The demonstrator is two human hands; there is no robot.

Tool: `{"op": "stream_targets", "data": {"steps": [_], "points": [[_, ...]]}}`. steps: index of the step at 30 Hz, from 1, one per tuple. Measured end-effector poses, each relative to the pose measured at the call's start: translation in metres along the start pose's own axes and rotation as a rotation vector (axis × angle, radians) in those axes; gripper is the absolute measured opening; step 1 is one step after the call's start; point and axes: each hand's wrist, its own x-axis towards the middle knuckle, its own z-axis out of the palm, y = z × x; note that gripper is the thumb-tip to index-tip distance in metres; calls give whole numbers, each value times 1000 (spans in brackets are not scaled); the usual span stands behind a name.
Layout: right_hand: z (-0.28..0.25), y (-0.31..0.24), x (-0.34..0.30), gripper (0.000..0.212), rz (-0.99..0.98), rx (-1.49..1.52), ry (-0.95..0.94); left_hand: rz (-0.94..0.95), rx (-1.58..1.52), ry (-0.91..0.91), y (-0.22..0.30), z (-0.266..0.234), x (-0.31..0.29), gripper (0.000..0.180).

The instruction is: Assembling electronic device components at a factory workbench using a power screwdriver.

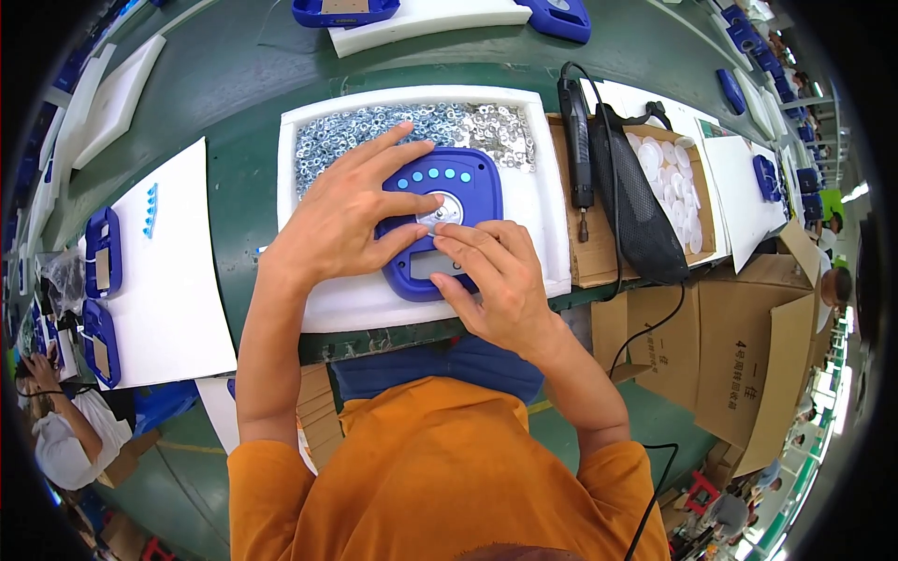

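Observation:
A blue plastic housing (pixel 482 187) with a row of light-blue round dots lies on white foam in front of me. At its middle is a silvery round disc (pixel 449 211). My left hand (pixel 341 215) is spread over the housing's left side, fingers apart, its index fingertip and thumb tip resting at the disc. From the right, the bent fingers of my right hand (pixel 505 280) come together at the disc's lower edge, next to the left thumb. The right thumb sits lower, over the housing's window. Whatever small piece the right fingertips hold is hidden.
Behind the housing, a white foam tray (pixel 552 187) holds many small bluish metal parts (pixel 374 126) and silvery ones (pixel 505 136). To the right, a black corded electric screwdriver (pixel 577 140) and mesh pouch (pixel 645 206) lie by a cardboard box (pixel 585 257) of white discs (pixel 669 173). More blue housings (pixel 101 252) stand left.

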Motion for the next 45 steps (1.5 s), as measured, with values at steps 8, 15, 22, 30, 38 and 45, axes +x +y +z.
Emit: {"op": "stream_targets", "data": {"steps": [8, 15, 22, 30, 38, 45], "points": [[-2, 1, 3, 37, 1, 3, -10, 28, -156, 4, -3, -13, -1, 27], [-1, 2, 3, 35, 6, 5, 16, 24, -119, -35, -1, -11, 0, 21], [-1, 2, 3, 35, 3, 7, 22, -6, -116, -59, 5, -14, 0, 20], [-60, 78, 38, 26, 394, -15, 257, 27, -37, 0, 3, -14, -7, 15], [-65, 153, 49, 64, 747, -724, -226, 56, -60, -5, 3, -7, -5, 15], [-109, 127, 60, 45, 754, 130, 424, 54, -159, -24, -9, -7, -6, 16]]}}
